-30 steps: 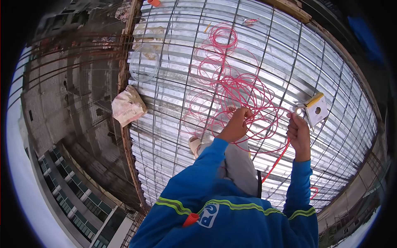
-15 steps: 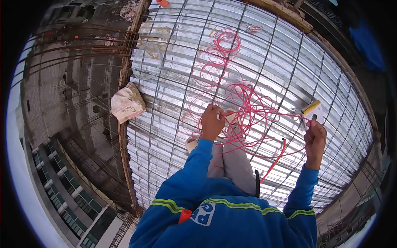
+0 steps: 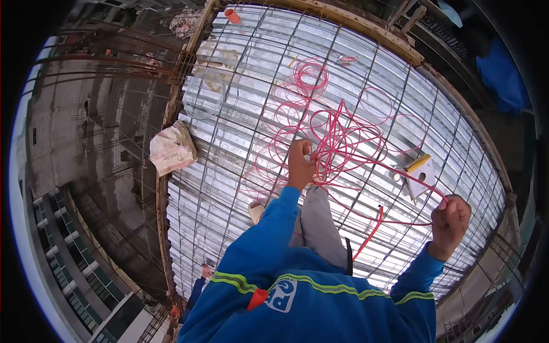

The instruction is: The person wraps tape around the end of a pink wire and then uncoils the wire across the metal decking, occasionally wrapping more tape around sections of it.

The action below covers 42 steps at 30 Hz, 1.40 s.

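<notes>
left hand [image 3: 300, 164] gripping red wire tangle [image 3: 337, 140]; right hand [image 3: 450, 220] fisted on a strand, now drawn farther right, past white box [image 3: 420, 174].

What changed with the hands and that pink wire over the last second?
The right hand moved out to the right and down, away from the white box, drawing a strand of the pink wire taut. The left hand shifted slightly left and keeps its grip in the tangle. The box, the sack at the edge and the metal decking lie as before.
</notes>
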Available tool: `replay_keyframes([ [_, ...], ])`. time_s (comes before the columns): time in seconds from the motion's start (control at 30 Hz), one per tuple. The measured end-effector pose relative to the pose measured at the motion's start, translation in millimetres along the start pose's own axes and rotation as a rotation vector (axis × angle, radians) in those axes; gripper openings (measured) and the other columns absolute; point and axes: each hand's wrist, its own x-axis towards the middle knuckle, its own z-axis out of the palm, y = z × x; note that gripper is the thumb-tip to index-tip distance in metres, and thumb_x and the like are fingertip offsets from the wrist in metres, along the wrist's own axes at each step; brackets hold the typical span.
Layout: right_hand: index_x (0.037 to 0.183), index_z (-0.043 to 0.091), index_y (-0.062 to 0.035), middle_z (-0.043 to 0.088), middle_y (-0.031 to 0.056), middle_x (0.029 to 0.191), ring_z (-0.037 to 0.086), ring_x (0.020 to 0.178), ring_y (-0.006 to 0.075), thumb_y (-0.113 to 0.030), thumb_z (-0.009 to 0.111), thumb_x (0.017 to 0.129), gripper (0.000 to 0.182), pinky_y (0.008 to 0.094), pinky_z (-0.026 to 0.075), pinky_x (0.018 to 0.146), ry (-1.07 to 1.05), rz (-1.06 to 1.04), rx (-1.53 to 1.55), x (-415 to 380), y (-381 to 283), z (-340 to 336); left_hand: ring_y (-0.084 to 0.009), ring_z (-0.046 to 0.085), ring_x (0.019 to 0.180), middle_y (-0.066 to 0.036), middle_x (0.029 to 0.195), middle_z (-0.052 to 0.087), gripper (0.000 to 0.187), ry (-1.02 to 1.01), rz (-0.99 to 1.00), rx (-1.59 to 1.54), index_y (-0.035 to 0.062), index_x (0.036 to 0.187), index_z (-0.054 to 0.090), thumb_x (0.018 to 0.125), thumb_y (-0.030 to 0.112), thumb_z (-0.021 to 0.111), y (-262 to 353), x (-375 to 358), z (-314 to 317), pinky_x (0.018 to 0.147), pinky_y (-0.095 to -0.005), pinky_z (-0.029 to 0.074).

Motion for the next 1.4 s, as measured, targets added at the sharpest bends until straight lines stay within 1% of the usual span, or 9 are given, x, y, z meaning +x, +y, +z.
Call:
replay_keyframes([
  [0.17, 0.081, 0.055, 0.0004, 0.03, -0.0085, 0.05, 0.02, 0.043, -0.0001, -0.024, 0.047, 0.092, 0.028, 0.0198, 0.013, 0.041, 0.238, -0.084, -0.161, 16, 29, 44, -0.0127, 0.049, 0.09, -0.001, 0.094, 0.048, 0.047, -0.38, -0.212, -0.701, 0.0078, 0.108, 0.046, 0.065, -0.001, 0.065, 22, 10, -18, 0.074, -0.0266, 0.041],
  [0.27, 0.079, 0.057, -0.0003, 0.03, -0.0077, 0.047, 0.022, 0.04, 0.0013, -0.023, 0.048, 0.091, 0.028, 0.0206, 0.015, 0.039, -0.048, 0.282, -0.395, 18, 90, 53, -0.0119, 0.049, 0.089, -0.001, 0.095, 0.048, 0.048, -0.039, -0.513, -1.112, 0.0082, 0.11, 0.043, 0.067, 0.001, 0.063, 3, 21, -29, 0.074, -0.0266, 0.041],
  [0.43, 0.081, 0.059, 0.0024, 0.035, -0.0069, 0.045, 0.025, 0.04, 0.0014, -0.021, 0.045, 0.092, 0.03, 0.0205, 0.018, 0.04, -0.154, 0.212, -0.159, 16, 73, 89, -0.0081, 0.049, 0.072, -0.003, 0.074, 0.054, 0.012, -0.041, -0.273, -0.533, 0.0033, 0.08, 0.056, 0.072, 0.005, 0.064, 33, 6, -35, 0.063, -0.0249, 0.042],
  [0.53, 0.082, 0.061, 0.0008, 0.036, -0.0055, 0.048, 0.028, 0.045, 0.0021, -0.02, 0.045, 0.091, 0.028, 0.0215, 0.021, 0.043, -0.307, 0.241, -0.409, -2, 50, 112, -0.0172, 0.06, 0.075, -0.013, 0.089, 0.062, 0.057, -0.71, -0.923, -0.709, -0.0028, 0.097, 0.056, 0.09, 0.05, 0.036, 80, 1, -44, 0.064, -0.0281, 0.049],
  [0.6, 0.08, 0.061, 0.0008, 0.044, 0.0004, 0.051, 0.033, 0.045, 0.004, -0.019, 0.049, 0.089, 0.025, 0.0222, 0.026, 0.043, -0.402, 0.279, -0.409, -2, 42, 108, -0.0236, 0.061, 0.087, -0.018, 0.102, 0.06, 0.069, -0.708, -0.898, -0.993, -0.0042, 0.115, 0.047, 0.09, 0.054, 0.02, 70, -9, -27, 0.072, -0.0323, 0.051],
  [0.83, 0.076, 0.061, 0.002, 0.044, 0.0013, 0.052, 0.035, 0.048, 0.0065, -0.023, 0.052, 0.087, 0.029, 0.0246, 0.027, 0.045, -0.633, 0.376, -0.474, -48, 16, 69, -0.0125, 0.047, 0.057, -0.003, 0.066, 0.049, 0.024, 0.072, -1.408, -1.851, 0.0014, 0.095, 0.052, 0.093, 0.019, 0.036, -70, 2, 49, 0.053, -0.0274, 0.044],
  [0.97, 0.088, 0.06, -0.0011, 0.057, 0.0022, 0.067, 0.051, 0.061, 0.0066, -0.002, 0.059, 0.078, 0.01, 0.0212, 0.04, 0.054, -0.797, 0.806, -0.39, -40, 55, -1, -0.0066, 0.034, 0.043, 0.003, 0.057, 0.042, 0.016, 0.062, -0.813, -1.732, 0.0063, 0.093, 0.051, 0.09, 0.019, 0.042, -40, -13, 52, 0.041, -0.0183, 0.028],
  [1.13, 0.118, 0.044, -0.0014, 0.06, 0.0083, 0.082, 0.058, 0.075, 0.014, 0.003, 0.057, 0.074, 0.046, 0.0265, 0.047, 0.068, -0.96, 0.974, -0.196, -26, 53, 48, -0.0083, 0.05, 0.052, 0.0, 0.062, 0.052, 0.028, -0.066, -0.836, -1.063, 0.0052, 0.089, 0.052, 0.092, 0.03, 0.041, 49, -37, 8, 0.047, -0.0215, 0.04],
  [1.4, 0.102, 0.058, 0.0007, 0.055, 0.0036, 0.064, 0.048, 0.055, 0.0082, -0.018, 0.051, 0.086, 0.025, 0.0235, 0.037, 0.051, -0.565, 0.526, -0.458, 17, 120, 132, -0.0201, 0.062, 0.086, -0.013, 0.095, 0.063, 0.037, -0.301, -0.745, -0.947, 0.0001, 0.099, 0.055, 0.092, 0.034, 0.042, 50, -35, -29, 0.072, -0.0289, 0.05],
])
